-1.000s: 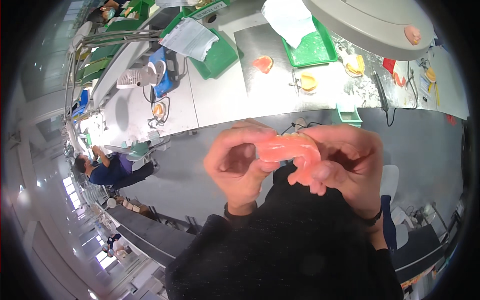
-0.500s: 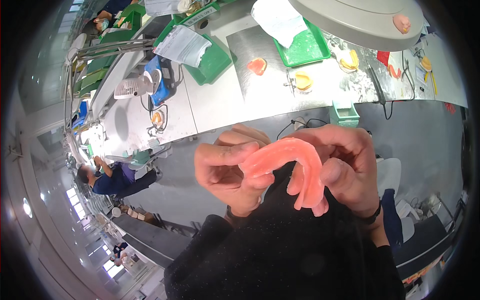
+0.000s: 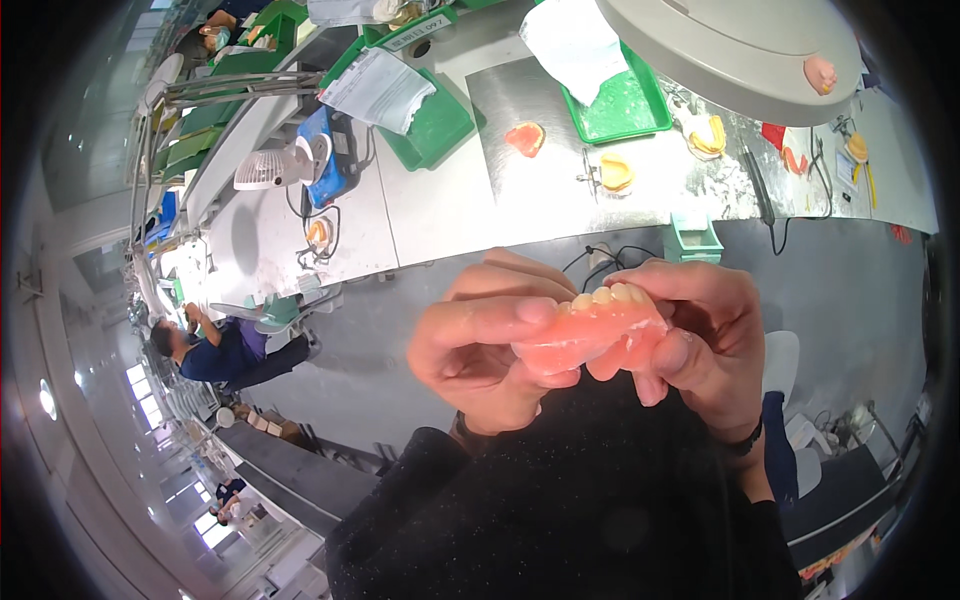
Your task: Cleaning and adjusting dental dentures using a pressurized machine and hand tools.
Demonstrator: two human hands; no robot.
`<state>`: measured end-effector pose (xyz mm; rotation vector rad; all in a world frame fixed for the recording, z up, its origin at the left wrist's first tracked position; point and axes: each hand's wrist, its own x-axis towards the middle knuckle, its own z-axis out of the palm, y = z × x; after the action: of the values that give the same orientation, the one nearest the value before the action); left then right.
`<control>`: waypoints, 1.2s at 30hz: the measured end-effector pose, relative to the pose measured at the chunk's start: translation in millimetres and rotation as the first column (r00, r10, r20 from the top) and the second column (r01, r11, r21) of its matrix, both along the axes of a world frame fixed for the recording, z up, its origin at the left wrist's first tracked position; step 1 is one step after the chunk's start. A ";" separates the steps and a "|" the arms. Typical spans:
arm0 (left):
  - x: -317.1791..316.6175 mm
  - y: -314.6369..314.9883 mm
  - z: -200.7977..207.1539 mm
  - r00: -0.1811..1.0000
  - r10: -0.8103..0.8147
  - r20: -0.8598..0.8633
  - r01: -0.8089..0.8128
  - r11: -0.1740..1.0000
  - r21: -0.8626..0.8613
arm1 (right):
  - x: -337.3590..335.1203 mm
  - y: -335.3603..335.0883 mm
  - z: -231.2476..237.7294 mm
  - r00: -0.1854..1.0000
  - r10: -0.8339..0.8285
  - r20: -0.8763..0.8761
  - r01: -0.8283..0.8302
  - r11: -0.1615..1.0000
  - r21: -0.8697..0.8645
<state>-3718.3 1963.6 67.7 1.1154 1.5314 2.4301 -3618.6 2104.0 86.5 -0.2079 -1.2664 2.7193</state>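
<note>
Between both hands, in front of my chest, I hold a pink denture (image 3: 590, 335) with a row of cream-coloured teeth facing up and away. My left hand (image 3: 485, 335) pinches its left end between thumb and fingers. On the other end, my right hand (image 3: 715, 340) grips with thumb below and fingers behind. My fingertips hide parts of both ends. Beyond them on the bench lie a reddish-pink piece with a pale edge (image 3: 524, 139) and a yellow dental cast (image 3: 616, 172).
A green tray (image 3: 625, 105) with paper stands on the white bench (image 3: 435, 215), beside another green tray (image 3: 430, 130). A lamp head (image 3: 735, 55) overhangs the right side. A small fan (image 3: 275, 168) stands left. A green box (image 3: 692, 240) hangs at the bench edge. A person sits far left (image 3: 225, 350).
The denture has been turned in my hands, so its teeth now show instead of its smooth pink inner side. Both hands have shifted slightly to the right. The view has tilted a little.
</note>
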 end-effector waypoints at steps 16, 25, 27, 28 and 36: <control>-1.6 -1.2 -5.6 0.988 0.103 0.111 -0.097 0.994 -0.056 | -8.9 4.8 -6.5 0.998 0.068 0.015 -0.067 0.996 -0.053; -8.0 3.2 -6.1 0.997 0.047 0.057 -0.045 0.998 -0.045 | -11.7 4.7 -20.5 0.998 0.041 0.051 -0.041 0.999 -0.009; -9.3 4.1 -7.0 0.998 0.036 0.045 -0.035 0.999 -0.041 | -12.5 5.3 -21.7 0.999 0.033 0.033 -0.034 0.999 0.024; -10.1 4.6 -7.4 0.999 0.027 0.034 -0.025 0.999 -0.037 | -13.1 5.8 -20.9 0.998 0.037 0.050 -0.038 0.999 0.020; -15.7 12.2 -4.2 0.999 0.010 -0.049 -0.014 0.997 -0.081 | -13.1 10.6 -20.3 0.994 -0.003 0.112 0.001 1.000 0.020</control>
<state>-3734.0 1975.9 63.5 1.1619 1.6398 2.3418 -3631.7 2114.6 66.2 -0.3637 -1.3201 2.7266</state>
